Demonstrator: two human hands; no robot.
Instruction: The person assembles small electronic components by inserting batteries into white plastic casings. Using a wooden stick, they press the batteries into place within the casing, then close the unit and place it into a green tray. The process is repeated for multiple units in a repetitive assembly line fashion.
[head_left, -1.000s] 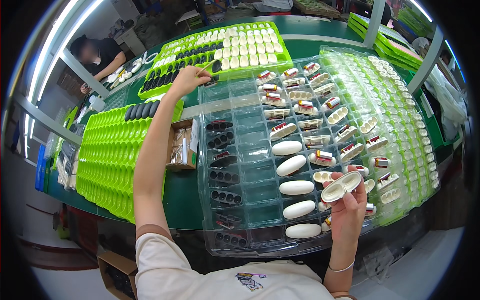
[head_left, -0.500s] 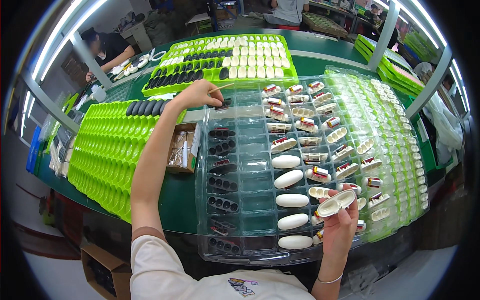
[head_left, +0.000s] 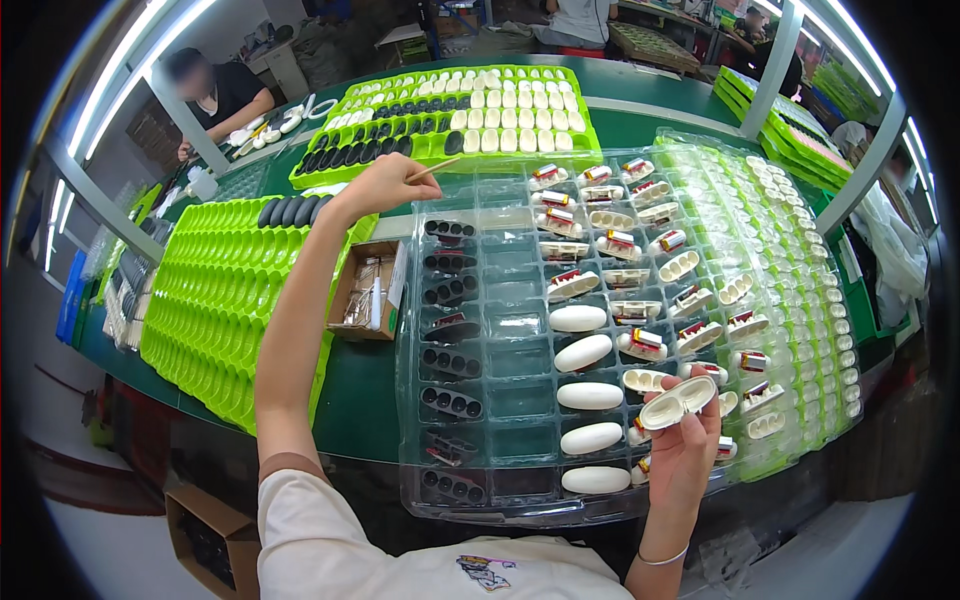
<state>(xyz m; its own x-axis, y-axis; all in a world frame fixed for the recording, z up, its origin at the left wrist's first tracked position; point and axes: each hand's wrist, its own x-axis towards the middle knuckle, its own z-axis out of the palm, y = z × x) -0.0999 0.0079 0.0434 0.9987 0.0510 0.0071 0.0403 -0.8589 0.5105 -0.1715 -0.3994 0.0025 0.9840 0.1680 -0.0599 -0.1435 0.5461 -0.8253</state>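
My left hand point(head_left: 386, 186) is stretched out over the far left corner of the clear plastic tray point(head_left: 515, 340), closed around a thin wooden stick point(head_left: 432, 170). Just below it, a black piece with round hollows point(head_left: 450, 229) lies in the tray's far left compartment. Near the tray's right front, my right hand point(head_left: 686, 450) grips a white oval shell point(head_left: 678, 403) with its hollow side facing up. Beneath and beside the shell lie white pieces with round hollows point(head_left: 643, 381), several carrying red and yellow parts. Smooth white oval shells point(head_left: 590, 396) fill compartments left of that hand.
A small cardboard box point(head_left: 368, 292) of white sticks stands left of the tray. Green trays lie to the left point(head_left: 225, 300) and at the back point(head_left: 450, 130), the latter with black and white pieces. Another person point(head_left: 215, 95) sits at the far left.
My left hand has drawn back slightly left with the stick, uncovering the black piece in the far left compartment. My right hand keeps the white shell in nearly the same place.
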